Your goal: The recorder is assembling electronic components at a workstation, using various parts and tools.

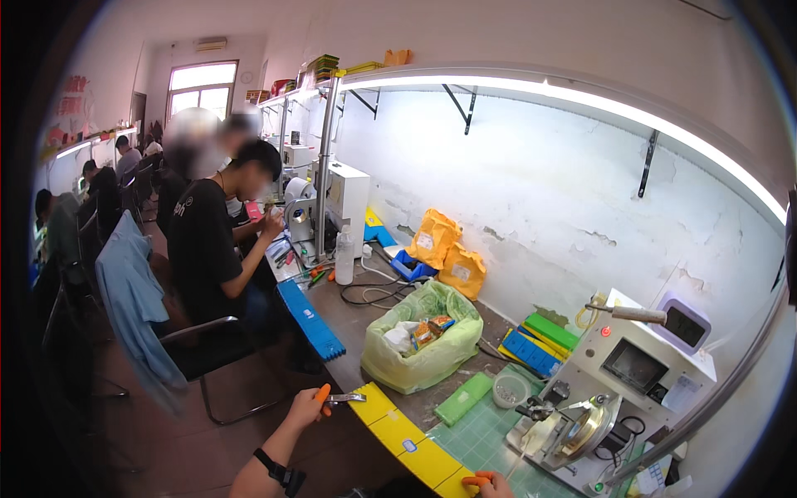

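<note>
My left hand (307, 408), with an orange tip on a finger, is closed around a small shiny metal tool (344, 398). The tool's far end meets the upper left end of a long yellow segmented strip (396, 433). A small white label with a blue outline sits midway along the strip. At the lower edge, my right hand (494, 485) also shows orange-covered fingertips and grips the strip's near end; part of this hand is cut off. The strip lies along the table's front edge.
A green-lined bin (423, 340) holds wrappers. Right of it are a green packet (463, 398), a white cup (508, 388) of small pieces, and a bench machine (618, 373) with a screen. A blue strip (310, 319) lies toward a seated co-worker (217, 232).
</note>
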Motion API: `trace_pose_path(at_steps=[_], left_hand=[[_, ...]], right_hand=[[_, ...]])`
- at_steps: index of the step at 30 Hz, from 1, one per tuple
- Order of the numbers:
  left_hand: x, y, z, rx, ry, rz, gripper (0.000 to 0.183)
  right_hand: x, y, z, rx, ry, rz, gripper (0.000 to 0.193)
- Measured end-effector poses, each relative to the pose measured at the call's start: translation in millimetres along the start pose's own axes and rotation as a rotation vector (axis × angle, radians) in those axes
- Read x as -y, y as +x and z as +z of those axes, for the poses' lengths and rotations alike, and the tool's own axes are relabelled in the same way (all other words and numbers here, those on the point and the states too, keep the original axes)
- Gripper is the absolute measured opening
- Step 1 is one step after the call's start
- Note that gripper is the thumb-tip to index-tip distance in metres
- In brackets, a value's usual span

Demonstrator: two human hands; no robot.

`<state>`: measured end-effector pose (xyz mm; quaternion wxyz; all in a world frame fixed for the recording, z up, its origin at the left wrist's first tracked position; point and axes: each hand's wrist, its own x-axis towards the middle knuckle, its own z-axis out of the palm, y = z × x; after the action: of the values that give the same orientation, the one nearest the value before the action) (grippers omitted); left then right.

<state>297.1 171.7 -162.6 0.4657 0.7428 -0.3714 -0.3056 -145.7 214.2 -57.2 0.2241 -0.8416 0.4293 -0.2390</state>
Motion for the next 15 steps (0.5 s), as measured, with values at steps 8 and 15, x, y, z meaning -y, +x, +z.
trace_pose_path(at_steps=[8,15], left_hand=[[18.5,17.0,5.3,-0.022,-0.399,-0.094,0.03],[48.8,22.3,8.9,-0.001,-0.236,-0.072,0.024]], right_hand=[[18.5,9.8,-21.5,-0.009,0.072,0.038,0.057],[-2.0,-21.0,-68.6,-0.023,0.511,0.21,0.053]])
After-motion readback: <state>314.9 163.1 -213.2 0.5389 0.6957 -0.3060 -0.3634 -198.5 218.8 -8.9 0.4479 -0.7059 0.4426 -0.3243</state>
